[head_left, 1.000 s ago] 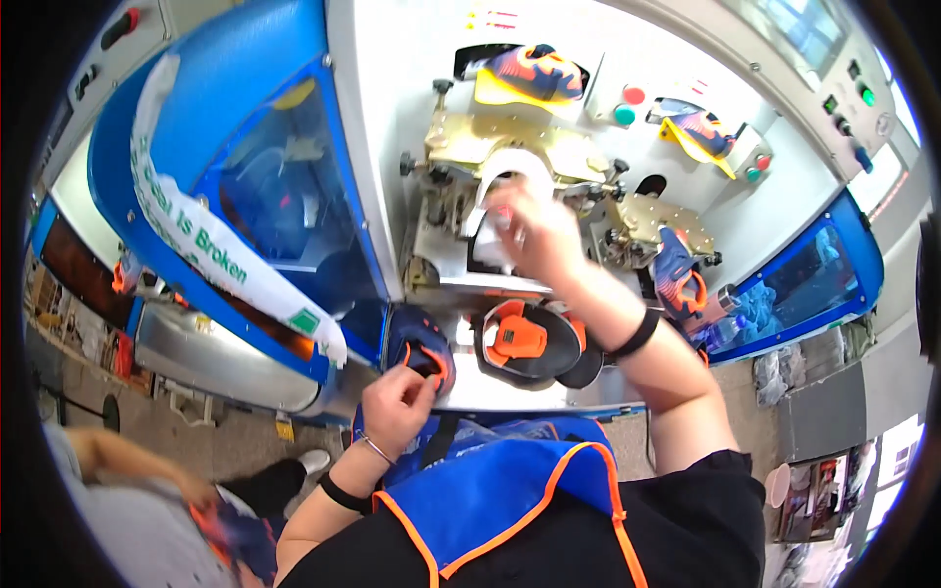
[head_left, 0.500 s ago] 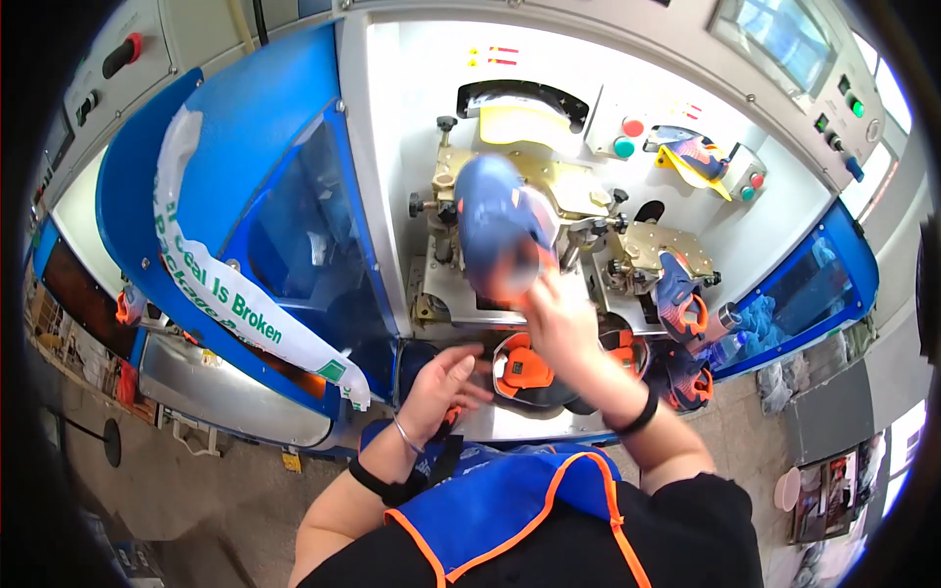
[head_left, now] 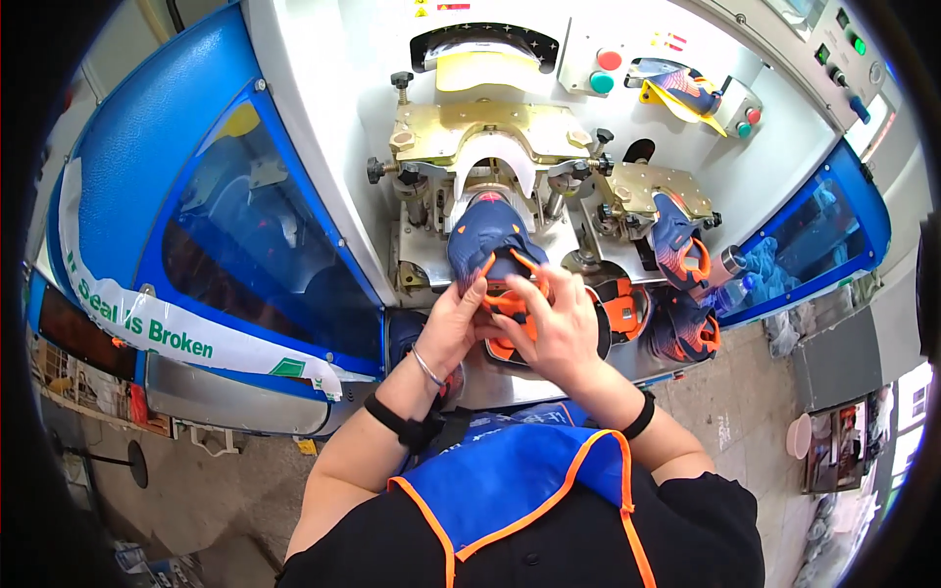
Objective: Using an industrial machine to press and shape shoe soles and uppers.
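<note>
A navy shoe upper [head_left: 490, 235] with orange trim is in front of me, its toe pointing away beneath the white curved band of the pressing machine [head_left: 490, 127]. My left hand [head_left: 456, 321] is closed on the left side of its orange collar. On the collar's right side, the fingers and thumb of my right hand [head_left: 557, 323] are bent and closed at the edge. Both hands partly hide the heel end. Just beyond my right hand, an orange-lined shoe upper [head_left: 622, 309] lies on the metal ledge.
A second shoe [head_left: 676, 245] sits at the right-hand station, with another navy and orange shoe [head_left: 683, 328] below it. Red and green buttons [head_left: 606, 71] are on the back wall. The blue windowed door [head_left: 265, 225] stands to the left. A bottle [head_left: 730, 292] is at right.
The shoe upper has come down from my raised right hand to the machine's front, toe turned away. My left hand has moved up and closed on its collar. My view has shifted closer.
</note>
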### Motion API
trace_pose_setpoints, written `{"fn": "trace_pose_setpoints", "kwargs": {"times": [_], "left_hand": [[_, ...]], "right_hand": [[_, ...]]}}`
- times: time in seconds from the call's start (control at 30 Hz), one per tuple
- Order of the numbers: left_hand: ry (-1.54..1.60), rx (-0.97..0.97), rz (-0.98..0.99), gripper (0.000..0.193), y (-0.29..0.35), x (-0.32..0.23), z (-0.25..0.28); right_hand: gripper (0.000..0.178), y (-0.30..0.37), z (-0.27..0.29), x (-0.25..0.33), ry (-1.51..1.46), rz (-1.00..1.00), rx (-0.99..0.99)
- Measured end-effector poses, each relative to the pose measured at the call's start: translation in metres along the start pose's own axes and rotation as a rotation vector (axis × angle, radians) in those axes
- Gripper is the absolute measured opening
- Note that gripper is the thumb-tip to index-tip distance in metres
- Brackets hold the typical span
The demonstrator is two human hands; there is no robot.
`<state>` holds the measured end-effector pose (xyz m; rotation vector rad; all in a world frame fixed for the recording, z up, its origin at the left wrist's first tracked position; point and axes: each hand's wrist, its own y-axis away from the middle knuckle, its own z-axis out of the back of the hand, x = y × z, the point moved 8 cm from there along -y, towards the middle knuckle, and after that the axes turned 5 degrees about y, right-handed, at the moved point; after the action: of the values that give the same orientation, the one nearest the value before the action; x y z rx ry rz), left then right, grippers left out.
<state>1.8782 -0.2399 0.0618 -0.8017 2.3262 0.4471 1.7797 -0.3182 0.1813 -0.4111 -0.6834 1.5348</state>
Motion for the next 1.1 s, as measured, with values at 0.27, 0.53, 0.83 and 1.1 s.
{"fn": "trace_pose_setpoints", "kwargs": {"times": [0.27,0.53,0.83,1.1], "left_hand": [[-0.045,-0.193,-0.010,0.051,-0.026,-0.003,0.015],[-0.129,-0.200,0.093,0.047,-0.027,-0.007,0.018],[-0.084,-0.268,0.048,0.044,-0.026,-0.001,0.018],[-0.040,-0.299,0.047,0.049,-0.028,0.003,0.018]], "right_hand": [[0.058,-0.041,-0.057,-0.022,-0.106,-0.047,0.203],[0.048,-0.038,-0.055,-0.019,-0.087,-0.089,0.047],[0.047,-0.042,-0.058,-0.022,-0.094,-0.095,0.105],[0.046,-0.043,-0.061,-0.025,-0.063,-0.088,0.108]]}}
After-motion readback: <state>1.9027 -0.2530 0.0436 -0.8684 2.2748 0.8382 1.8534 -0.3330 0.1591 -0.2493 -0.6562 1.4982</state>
